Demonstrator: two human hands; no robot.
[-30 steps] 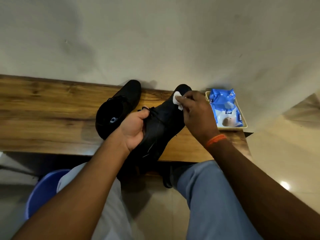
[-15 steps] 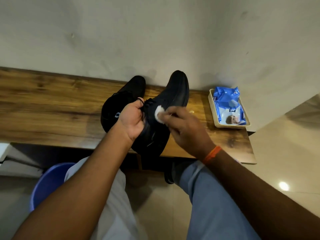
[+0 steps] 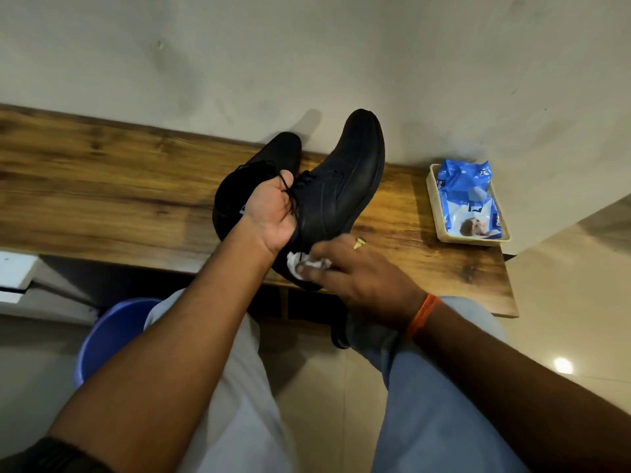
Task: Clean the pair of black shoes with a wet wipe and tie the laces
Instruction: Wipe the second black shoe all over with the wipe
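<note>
**A:** ok starting from the left, what's there?

**B:** Blue bucket [image 3: 112, 336] on the floor at lower left, partly hidden behind the left knee. Above it a wood shelf [image 3: 102, 186] runs along the wall.

**A:** and the shoes?

**B:** Two black ones. The left shoe [image 3: 252, 179] sits on the shelf, toe pointing at the wall, mostly hidden behind the hand. The right shoe [image 3: 345, 186] is just beside it, tilted with its toe raised against the wall and its heel end hanging past the shelf's front edge.

**A:** who's holding what?

**B:** Left hand [image 3: 273, 213] grips the right shoe at the collar, fingers curled in around the opening, with a loose black lace [image 3: 288, 191] running across the fingers. Laces are untied as far as I can see.

**A:** right hand?

**B:** Right hand [image 3: 362, 274] is low at the heel end, fingertips pinching a bunched white wipe [image 3: 298, 264] and pressing it on the shoe's side. There's a gold ring [image 3: 359, 243] on one finger and an orange band [image 3: 423, 315] on the wrist.

**A:** anything further right?

**B:** A beige tray [image 3: 435, 203] near the shelf's right end, well apart from the shoes, with a blue wipes pack [image 3: 467, 196] lying in it.
</note>
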